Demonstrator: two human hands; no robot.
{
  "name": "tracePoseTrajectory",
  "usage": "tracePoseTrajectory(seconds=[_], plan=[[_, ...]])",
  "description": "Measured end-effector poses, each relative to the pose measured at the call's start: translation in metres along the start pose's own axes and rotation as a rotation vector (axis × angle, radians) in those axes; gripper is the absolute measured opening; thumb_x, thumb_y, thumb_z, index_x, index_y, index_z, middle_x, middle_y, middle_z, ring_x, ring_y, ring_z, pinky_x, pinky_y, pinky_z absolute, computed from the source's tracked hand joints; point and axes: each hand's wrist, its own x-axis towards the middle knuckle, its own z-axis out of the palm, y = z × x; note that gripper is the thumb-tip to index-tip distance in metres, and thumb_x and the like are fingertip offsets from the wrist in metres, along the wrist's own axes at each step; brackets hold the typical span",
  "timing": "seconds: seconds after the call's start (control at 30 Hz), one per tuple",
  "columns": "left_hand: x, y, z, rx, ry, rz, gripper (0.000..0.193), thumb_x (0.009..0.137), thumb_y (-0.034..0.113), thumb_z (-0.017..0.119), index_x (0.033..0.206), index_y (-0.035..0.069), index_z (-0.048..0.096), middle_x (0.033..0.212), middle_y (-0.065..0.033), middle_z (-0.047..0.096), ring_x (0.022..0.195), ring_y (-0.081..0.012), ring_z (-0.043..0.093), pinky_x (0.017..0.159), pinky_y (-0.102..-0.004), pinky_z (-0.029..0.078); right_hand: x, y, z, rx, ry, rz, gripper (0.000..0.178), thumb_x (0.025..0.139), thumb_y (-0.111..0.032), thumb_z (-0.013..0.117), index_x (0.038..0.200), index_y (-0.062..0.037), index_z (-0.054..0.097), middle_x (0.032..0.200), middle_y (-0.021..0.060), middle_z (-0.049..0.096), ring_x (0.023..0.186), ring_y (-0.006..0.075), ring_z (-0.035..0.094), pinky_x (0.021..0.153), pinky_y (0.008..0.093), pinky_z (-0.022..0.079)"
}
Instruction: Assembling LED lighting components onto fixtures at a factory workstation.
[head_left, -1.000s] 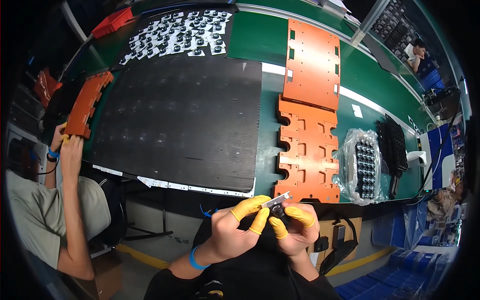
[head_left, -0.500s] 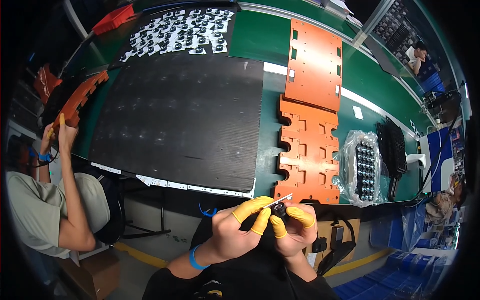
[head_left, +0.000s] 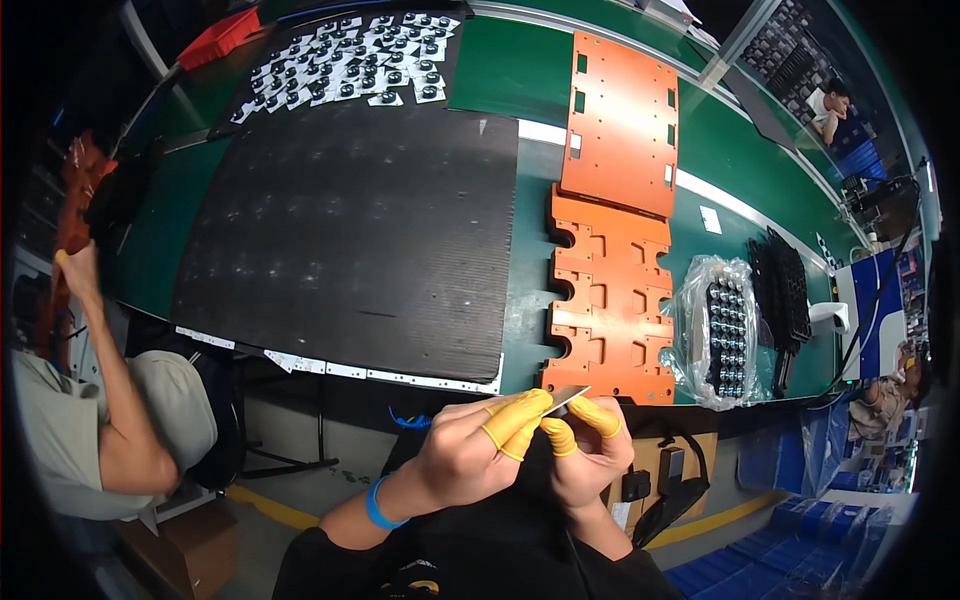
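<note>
- So there's a small flat grey piece (head_left: 568, 399), thin like a card or label, pinched between both hands right at the near edge of the bench, just below the orange plates.
- Left hand (head_left: 470, 450) is curled closed, yellow finger cots on the fingertips (head_left: 515, 420), gripping the left end of the piece. Blue band on that wrist.
- Right hand (head_left: 590, 455) is curled too, cotted fingertips holding the piece from the right and underneath. Both hands touching each other.
- Compared with half a second back: hands and the piece sit in basically the same spot, same grip, no real change there.
- Just beyond the hands: a notched orange plate (head_left: 608, 300), and past that a flat orange plate (head_left: 622, 120) with small slots.
- To the right of the hands: a clear bag of small dark parts (head_left: 722, 335), then a black tray (head_left: 785, 290).
- Ahead and left: a big black mat (head_left: 350, 230), with rows of little parts on white tabs (head_left: 350, 60) at its far end.
- Far left, a co-worker's arm (head_left: 110, 370) is raised; that hand has gone higher than it was earlier, up by an orange part (head_left: 75, 200).
</note>
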Motion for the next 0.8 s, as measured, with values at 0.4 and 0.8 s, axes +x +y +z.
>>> tracePoseTrajectory(seconds=[0.4,0.8], plan=[[0.008,0.007,-0.015,-0.065,-0.158,-0.098,0.034,0.073,0.003,0.08,0.103,-0.006,0.066,0.089,-0.017,0.071,0.072,-0.0283,0.071,0.065,-0.0315,0.057,0.009,-0.009,-0.011,0.27,-0.096,0.304,0.027,0.082,-0.001,0.076,0.107,0.0058,0.069,0.103,0.0162,0.066,0.088,0.0221,0.069,0.077,0.0301,0.056],[-0.002,-0.005,-0.004,-0.678,-0.086,-0.537,0.048,0.077,-0.001,0.081,0.118,-0.004,0.055,0.095,-0.0114,0.07,0.088,-0.0168,0.069,0.082,-0.0276,0.056,0.016,-0.006,-0.022,0.281,-0.293,0.386,0.027,0.084,0.003,0.072,0.109,0.0066,0.062,0.107,0.0109,0.059,0.094,0.0149,0.062,0.086,0.0262,0.05]])
